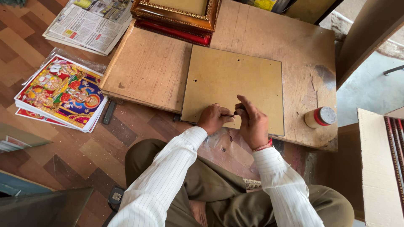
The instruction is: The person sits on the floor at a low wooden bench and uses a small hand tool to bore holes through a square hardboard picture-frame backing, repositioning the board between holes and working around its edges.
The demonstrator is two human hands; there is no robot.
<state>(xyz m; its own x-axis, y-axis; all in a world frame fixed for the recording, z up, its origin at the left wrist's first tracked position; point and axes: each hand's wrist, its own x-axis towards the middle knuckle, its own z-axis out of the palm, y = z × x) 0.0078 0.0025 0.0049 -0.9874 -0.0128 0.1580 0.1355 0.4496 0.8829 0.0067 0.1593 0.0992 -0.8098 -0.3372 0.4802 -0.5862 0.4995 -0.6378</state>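
Both hands at the near edge of the backing board (pixel 235 84) — fastening looks just begun.
The left hand (pixel 213 118) and right hand (pixel 251 122) pinch a small dark piece (pixel 235 112), perhaps a tool; the gilt frames (pixel 176 17) beyond lie untouched.

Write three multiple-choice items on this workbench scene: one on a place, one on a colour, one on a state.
1. Where does the small jar stand?
A. right of the brown board
B. on the newspapers
C. on the prints

2. What colour is the band under the jar's lid?
A. blue
B. red
C. green

3. How does the brown board lie?
A. upright
B. rolled
C. flat on the low table

Answers: 1 A, it stands on the low table beside the board's right edge. 2 B, a red ring shows. 3 C, it lies flat, with the left hand and right hand at its near edge.
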